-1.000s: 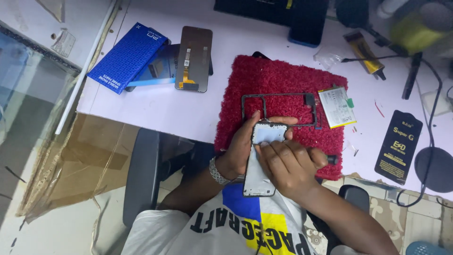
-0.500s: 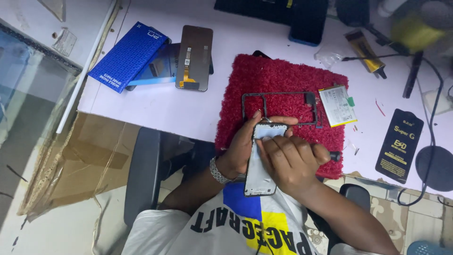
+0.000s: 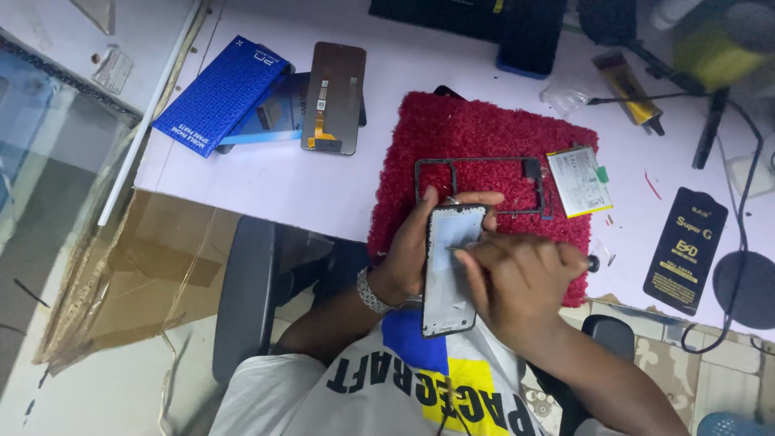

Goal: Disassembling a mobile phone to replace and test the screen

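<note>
The left hand (image 3: 416, 242) grips a phone (image 3: 450, 270) by its edge, above the red mat (image 3: 484, 133). The right hand (image 3: 517, 278) presses its fingertips on the phone's back. A battery (image 3: 579, 182) lies on the mat.

A single head-worn camera looks steeply down from close above, facing the pale desk (image 3: 266, 182) at far and the person's lap near.

On the workbench: 1 shaggy red mat (image 3: 484, 129), 1 black rectangular phone frame (image 3: 476, 164), 1 white flat battery (image 3: 578, 181), 1 blue patterned box (image 3: 219, 94), 2 bare hands.
</note>
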